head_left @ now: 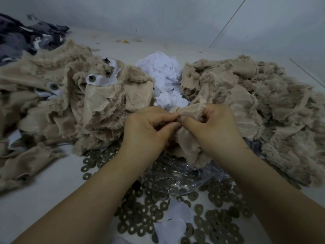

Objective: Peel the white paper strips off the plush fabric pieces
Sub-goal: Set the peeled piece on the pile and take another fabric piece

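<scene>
Step in hand, as judged from the frame: working one piece at centre frame, most likely hunting for or starting the edge of its paper backing. The beige plush fabric piece with a woven tan backing (pixel 190 138) is held just right of centre, above a spread of small olive ring-shaped washers (pixel 154 206) and a crumpled clear plastic bag (pixel 184 175) on the white table top (pixel 47 194). The left hand (pixel 149 127) has its fingers curled and thumb pressed toward the fabric's upper fold; the right hand (pixel 211 125) is likewise curled, thumb tip meeting the left fingertips at the fold. Both are clamped on the piece. No white strip is visible between the fingers, so whether one is yet lifted cannot be told. Next move, in my judgement, calls for one hand to anchor the fabric while the other draws the paper away, slowly. A heap of crumpled white paper strips (pixel 163 74) lies upper centre. A left pile of beige plush pieces (pixel 58 95) bearing white strips sits mid-left; a right pile of beige plush pieces (pixel 263 95) mid-right shows none.
</scene>
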### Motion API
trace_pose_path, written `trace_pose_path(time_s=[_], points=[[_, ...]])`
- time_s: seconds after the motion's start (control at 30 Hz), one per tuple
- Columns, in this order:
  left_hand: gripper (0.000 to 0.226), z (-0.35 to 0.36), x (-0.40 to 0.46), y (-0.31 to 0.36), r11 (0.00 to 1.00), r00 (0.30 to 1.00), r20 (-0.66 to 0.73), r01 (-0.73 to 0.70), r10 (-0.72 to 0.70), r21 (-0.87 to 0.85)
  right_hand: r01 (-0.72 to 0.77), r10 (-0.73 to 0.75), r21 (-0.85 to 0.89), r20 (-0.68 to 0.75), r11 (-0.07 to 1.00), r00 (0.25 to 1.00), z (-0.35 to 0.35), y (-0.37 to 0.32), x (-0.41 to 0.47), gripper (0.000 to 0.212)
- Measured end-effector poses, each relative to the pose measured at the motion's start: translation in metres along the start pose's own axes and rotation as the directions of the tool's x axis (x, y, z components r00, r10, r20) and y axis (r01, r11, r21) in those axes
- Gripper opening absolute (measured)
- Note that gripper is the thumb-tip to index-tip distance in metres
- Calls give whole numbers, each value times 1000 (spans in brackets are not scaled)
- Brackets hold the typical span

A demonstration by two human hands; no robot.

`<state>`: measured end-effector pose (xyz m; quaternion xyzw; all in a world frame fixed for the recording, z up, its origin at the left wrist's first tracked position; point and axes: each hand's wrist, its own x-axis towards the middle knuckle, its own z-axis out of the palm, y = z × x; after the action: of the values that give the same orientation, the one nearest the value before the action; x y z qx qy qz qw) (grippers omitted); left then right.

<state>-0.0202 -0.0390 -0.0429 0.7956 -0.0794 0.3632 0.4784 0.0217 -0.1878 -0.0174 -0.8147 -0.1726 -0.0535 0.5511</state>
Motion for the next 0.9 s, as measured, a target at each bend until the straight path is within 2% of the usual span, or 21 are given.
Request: trace_pose_path(time_s=[0.1, 0.2, 0.4, 0.67, 0.9], points=[[10, 1, 0, -1, 990, 994, 13, -106, 105, 91, -42, 40, 73, 29, 996, 999, 0, 0, -1, 11], [10, 1, -1, -2, 986, 992, 30, -121, 119, 114, -70, 57, 177, 75, 982, 996, 0, -2, -2, 5], [4, 0, -1, -3, 985, 989, 64, -141, 135, 99, -24, 10, 179, 80, 983, 997, 2, 1, -4, 8], [4, 2, -1, -6, 995, 992, 100, -85, 80, 43, 17, -25, 116, 67, 993, 997, 3, 5, -4, 9], [3, 3, 0, -7, 998, 993, 107, -34, 38, -43, 20, -31, 134, 78, 991, 996, 1, 7, -3, 12]])
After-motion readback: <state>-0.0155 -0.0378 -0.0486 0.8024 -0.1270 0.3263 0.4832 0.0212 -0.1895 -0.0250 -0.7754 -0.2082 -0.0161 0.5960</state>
